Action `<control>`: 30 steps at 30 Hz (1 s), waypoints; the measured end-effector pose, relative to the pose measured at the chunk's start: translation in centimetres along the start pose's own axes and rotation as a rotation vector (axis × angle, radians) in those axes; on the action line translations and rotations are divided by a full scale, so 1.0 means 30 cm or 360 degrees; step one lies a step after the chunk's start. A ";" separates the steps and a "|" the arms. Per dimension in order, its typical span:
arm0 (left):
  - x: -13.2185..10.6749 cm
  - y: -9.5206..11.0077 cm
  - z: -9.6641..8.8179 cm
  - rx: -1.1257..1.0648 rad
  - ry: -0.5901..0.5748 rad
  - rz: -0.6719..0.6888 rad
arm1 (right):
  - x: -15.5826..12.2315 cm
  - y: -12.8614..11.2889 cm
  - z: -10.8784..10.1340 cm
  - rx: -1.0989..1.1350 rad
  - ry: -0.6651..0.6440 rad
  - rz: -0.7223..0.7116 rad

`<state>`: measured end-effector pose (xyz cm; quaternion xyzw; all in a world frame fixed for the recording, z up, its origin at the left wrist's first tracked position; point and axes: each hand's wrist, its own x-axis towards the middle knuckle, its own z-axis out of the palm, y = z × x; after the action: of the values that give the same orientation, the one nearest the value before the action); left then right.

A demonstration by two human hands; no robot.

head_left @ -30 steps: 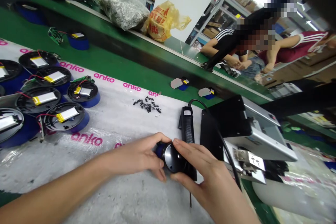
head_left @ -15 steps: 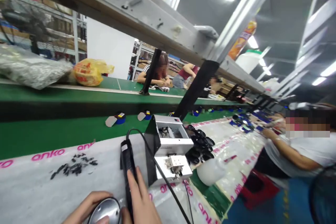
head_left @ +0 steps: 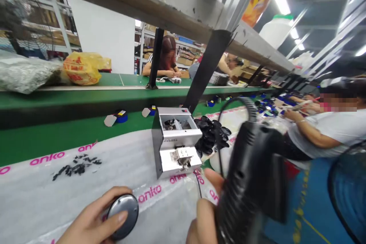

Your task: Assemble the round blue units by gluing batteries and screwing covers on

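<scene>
My left hand pinches a round, dark, shiny disc-shaped part, its thumb lying across the face. In my right hand is a black corded electric screwdriver, raised close to the camera with its cord end up; its tip is out of sight. Between and beyond the hands stands a silver screw feeder with an open top tray. Left of it lies a scattered heap of small black pieces. Several black round parts are piled to the feeder's right.
White sheeting printed "anko" covers the bench. Blue round parts sit along the green strip behind. A black post holds up the shelf. A co-worker sits at right, near a fan.
My right hand has lifted the screwdriver off the sheeting, up and to the right toward the camera. My left hand, still holding the disc, shows slightly higher. The view has shifted.
</scene>
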<state>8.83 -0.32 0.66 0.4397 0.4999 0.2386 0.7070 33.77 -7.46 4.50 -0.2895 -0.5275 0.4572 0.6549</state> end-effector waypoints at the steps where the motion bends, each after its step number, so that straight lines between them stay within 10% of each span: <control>1: 0.016 0.009 0.014 0.0025 -0.0055 0.0012 | 0.013 -0.005 -0.006 0.0066 0.0017 -0.0082; 6: 0.106 0.042 0.068 0.0080 -0.0348 0.0036 | 0.099 -0.049 0.002 0.0175 0.0045 -0.0231; 16: 0.110 0.049 0.079 0.0075 -0.0403 0.0017 | 0.390 -0.060 0.026 -0.0457 0.0837 -0.0874; 27: 0.101 0.070 0.085 0.0114 -0.0465 0.0064 | 0.263 -0.042 0.023 -0.0277 0.0416 -0.0482; 30: 0.093 0.082 0.087 0.0112 -0.0439 0.0098 | 0.229 -0.077 0.051 -0.0212 -0.0046 -0.0396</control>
<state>12.55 2.09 1.68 0.5080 0.3922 0.1797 0.7455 33.17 -2.37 9.84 -0.2580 -0.5980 0.3405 0.6782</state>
